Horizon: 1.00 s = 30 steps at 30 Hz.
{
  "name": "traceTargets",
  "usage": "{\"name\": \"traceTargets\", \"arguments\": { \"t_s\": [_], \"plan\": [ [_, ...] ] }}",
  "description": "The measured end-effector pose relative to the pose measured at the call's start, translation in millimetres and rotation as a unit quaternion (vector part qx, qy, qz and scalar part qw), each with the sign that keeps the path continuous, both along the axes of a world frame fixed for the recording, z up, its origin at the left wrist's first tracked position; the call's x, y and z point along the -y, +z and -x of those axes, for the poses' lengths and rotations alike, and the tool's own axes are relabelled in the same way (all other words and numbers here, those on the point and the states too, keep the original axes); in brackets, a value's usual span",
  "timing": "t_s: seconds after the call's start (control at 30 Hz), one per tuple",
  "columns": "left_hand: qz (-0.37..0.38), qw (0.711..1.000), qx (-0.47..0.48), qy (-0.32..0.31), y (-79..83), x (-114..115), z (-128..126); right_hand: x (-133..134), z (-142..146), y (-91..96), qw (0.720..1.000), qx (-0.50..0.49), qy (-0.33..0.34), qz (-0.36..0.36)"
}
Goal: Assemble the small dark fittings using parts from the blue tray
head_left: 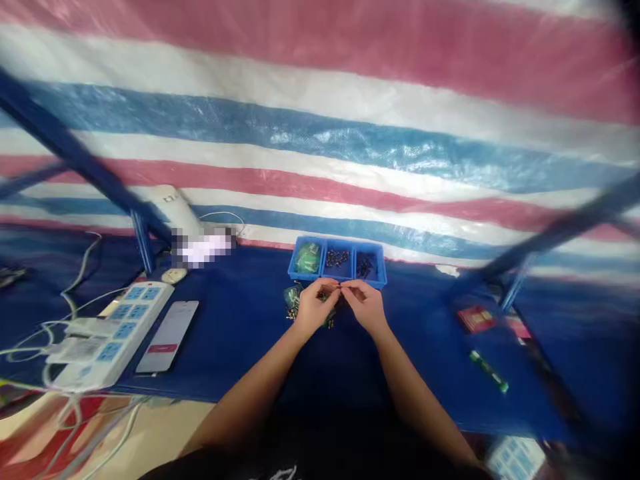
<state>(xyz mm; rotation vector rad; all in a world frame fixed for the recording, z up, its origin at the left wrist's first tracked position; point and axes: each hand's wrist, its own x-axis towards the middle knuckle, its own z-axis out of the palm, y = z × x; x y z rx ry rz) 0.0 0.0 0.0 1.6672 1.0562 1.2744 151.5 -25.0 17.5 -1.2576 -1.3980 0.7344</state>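
My left hand (315,307) and my right hand (366,305) meet at the fingertips over the blue table, just in front of a blue three-part tray (321,275). Both are closed in a pinch on something too small to make out. Green bags (307,258) fill the tray's left compartment. Small brass-and-dark metal parts (338,258) lie in the middle one, and small dark parts (366,265) in the right one. Beside and partly behind my left hand is a pile of small metal parts (292,308) with green plastic, partly hidden by the hand.
Left on the table (225,333) lie a white power strip (125,327) with tangled cables and a phone (167,339). A white cylinder (176,212) stands behind. To the right are a green tube (489,371) and a red packet (476,319). Blue frame bars (85,160) slant at both sides.
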Motion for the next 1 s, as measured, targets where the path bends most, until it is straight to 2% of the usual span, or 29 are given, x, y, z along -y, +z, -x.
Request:
{"name": "traceTargets", "arguments": {
  "t_s": [0.2, 0.37, 0.5, 0.67, 0.73, 0.87, 1.0],
  "plan": [
    [-0.029, 0.999, -0.009, -0.011, -2.5, 4, 5, 3, 2, -20.8, 0.997, -0.073, 0.016, 0.011],
    [-0.006, 0.999, -0.010, -0.038, -4.5, 6, 8, 6, 0, -31.8, 0.992, -0.120, 0.031, 0.036],
    [0.010, 1.000, -0.010, -0.026, -7.5, 5, 8, 6, 0, -34.1, 0.993, -0.108, 0.026, 0.037],
    [0.000, 0.997, -0.065, -0.029, -4.2, 5, 17, 6, 1, -33.9, 0.996, -0.077, 0.000, 0.047],
    [-0.011, 0.997, -0.076, -0.008, -3.6, 5, 22, 5, 1, -34.0, 0.993, -0.100, -0.012, 0.059],
    [-0.010, 0.995, -0.068, 0.073, -9.3, 5, 26, 4, 1, -34.3, 0.988, -0.130, -0.035, 0.074],
    [0.012, 0.996, -0.048, 0.075, -18.7, 3, 18, 5, 1, -33.8, 0.989, -0.119, -0.031, 0.075]
  ]
}}
